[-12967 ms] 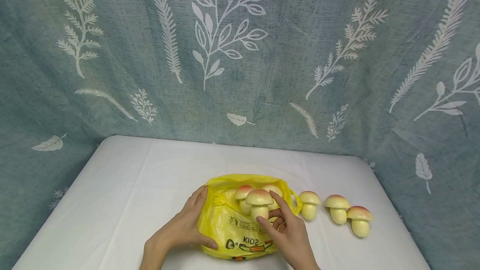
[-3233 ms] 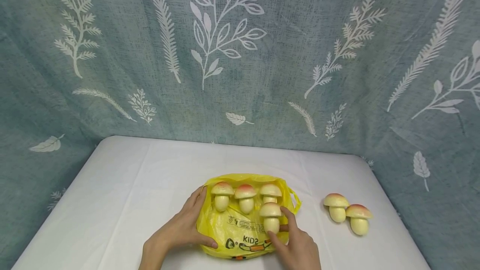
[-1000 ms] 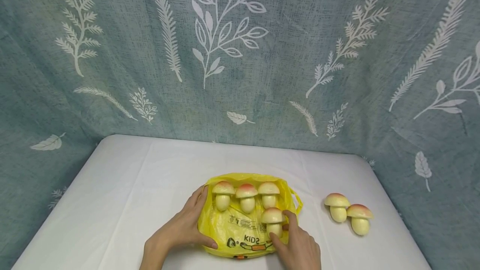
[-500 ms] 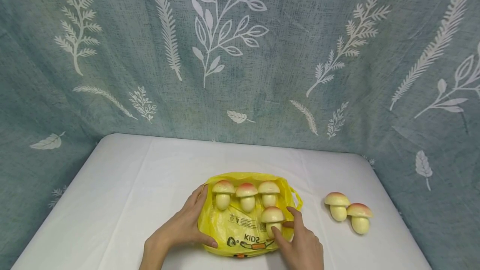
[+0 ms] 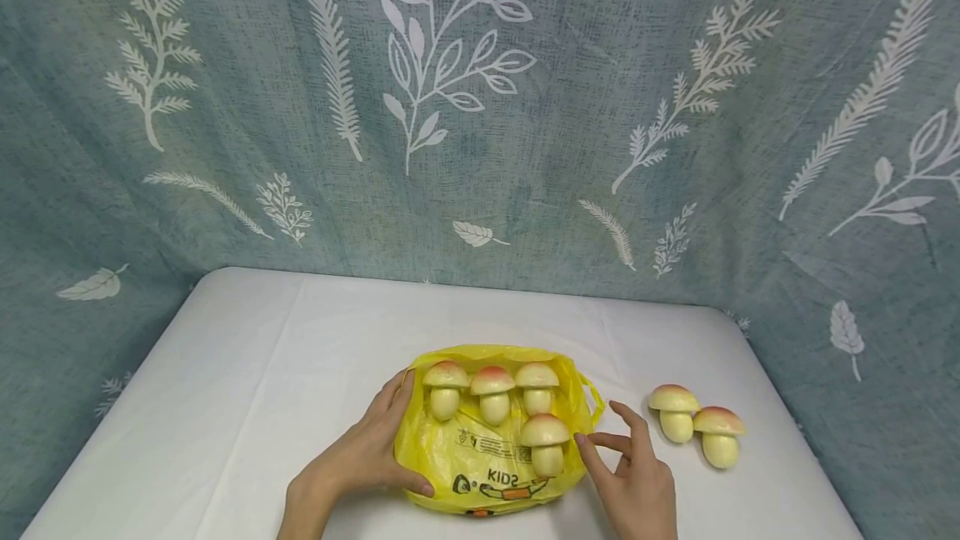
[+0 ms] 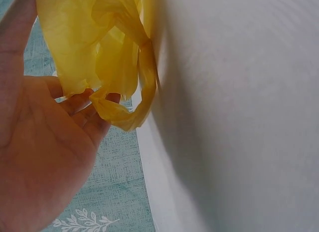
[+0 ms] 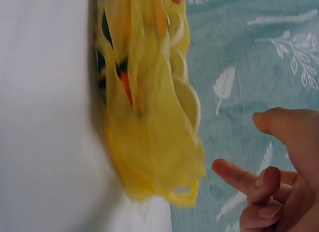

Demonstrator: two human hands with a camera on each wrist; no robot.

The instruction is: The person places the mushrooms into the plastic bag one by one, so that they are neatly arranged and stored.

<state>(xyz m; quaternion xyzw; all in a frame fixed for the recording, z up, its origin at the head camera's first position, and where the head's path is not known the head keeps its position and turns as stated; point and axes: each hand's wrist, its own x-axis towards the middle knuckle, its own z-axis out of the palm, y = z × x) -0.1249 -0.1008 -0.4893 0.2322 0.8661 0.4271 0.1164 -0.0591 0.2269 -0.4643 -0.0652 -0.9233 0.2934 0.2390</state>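
My left hand [image 5: 360, 457] holds the left side of a yellow plastic bag [image 5: 480, 486], thumb in front and fingers behind. In the left wrist view those fingers reach behind the thin plastic, near a looped handle [image 6: 132, 117]. Several toy mushrooms with cream stems and red-tinted caps lie in the bag's open mouth: three in a row at the back, including the middle mushroom [image 5: 492, 407], and one mushroom [image 5: 546, 452] in front of them at the right. Just beyond the bag's right side, my right hand [image 5: 637, 473] is empty, thumb and forefinger apart.
Two more toy mushrooms sit close together on the white table at the right, a left one [image 5: 675, 425] and a right one [image 5: 721, 448]. The bag's right handle [image 5: 596, 407] sticks out near my right fingers. A green leaf-print curtain [image 5: 480, 107] hangs behind the table [image 5: 300, 340].
Over the earlier frames, mushrooms were laid in the bag and one left the table's right side. Just now my right hand let go of the front mushroom and moved right; the left stayed put.
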